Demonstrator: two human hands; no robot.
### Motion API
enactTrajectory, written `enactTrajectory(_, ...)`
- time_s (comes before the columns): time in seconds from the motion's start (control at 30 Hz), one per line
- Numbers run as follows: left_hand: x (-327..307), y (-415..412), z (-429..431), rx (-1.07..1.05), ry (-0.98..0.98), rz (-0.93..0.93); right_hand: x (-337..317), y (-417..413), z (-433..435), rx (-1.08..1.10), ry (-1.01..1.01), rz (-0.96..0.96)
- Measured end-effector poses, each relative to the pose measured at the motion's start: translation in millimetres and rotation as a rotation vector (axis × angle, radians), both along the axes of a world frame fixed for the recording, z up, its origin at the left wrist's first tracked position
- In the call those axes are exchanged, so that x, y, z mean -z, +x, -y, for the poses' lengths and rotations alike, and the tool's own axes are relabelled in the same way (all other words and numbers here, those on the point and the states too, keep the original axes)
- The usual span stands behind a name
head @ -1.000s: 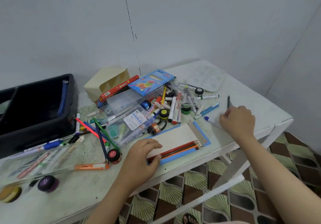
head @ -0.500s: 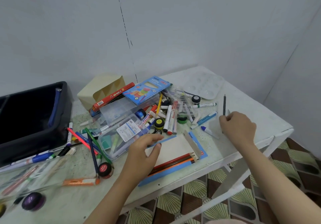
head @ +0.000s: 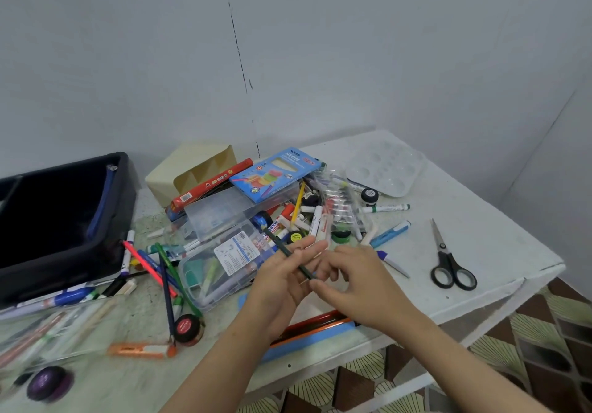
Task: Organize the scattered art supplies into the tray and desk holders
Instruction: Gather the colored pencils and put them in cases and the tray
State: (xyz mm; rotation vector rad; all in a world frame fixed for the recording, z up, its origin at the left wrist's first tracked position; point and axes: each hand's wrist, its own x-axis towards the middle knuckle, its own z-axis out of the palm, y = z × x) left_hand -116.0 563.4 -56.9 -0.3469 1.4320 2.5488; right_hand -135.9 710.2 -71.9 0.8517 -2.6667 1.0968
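My hands meet above the middle of the white table. A dark green pencil slants across the straight fingers of my left hand. My right hand pinches its lower end. Below them lies a flat blue pencil box with red and orange pencils in it. The black tray stands at the left. A beige desk holder sits behind the pile of markers and pens.
Black scissors lie at the right near the table edge. A clear paint palette is at the back right. Two clear plastic cases, a blue neon pencil box, loose pencils and small paint jars crowd the middle and left.
My right hand carried the dark pencil from the table's right side to the middle. My left hand rose off the flat blue box to meet it. The scissors now show.
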Motion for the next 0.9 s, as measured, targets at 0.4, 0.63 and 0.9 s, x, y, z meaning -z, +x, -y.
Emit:
enactTrajectory(0.4, -0.3, -7.4, 43.5, -0.293, 0.108, 0.034, -3.4, -101.0, 40.5, -0.009, 0.331, -0.406)
enactTrajectory(0.63, 0.2, -11.6, 64.2, -0.353, 0.092, 0.016, -3.4, -113.8, 42.5, -0.165, 0.263, -0.593)
enactTrajectory(0.9, -7.3, -24.6, 70.8, -0.281, 0.015, -0.045, -80.6, -78.8, 56.7, -0.049, -0.518, -0.197)
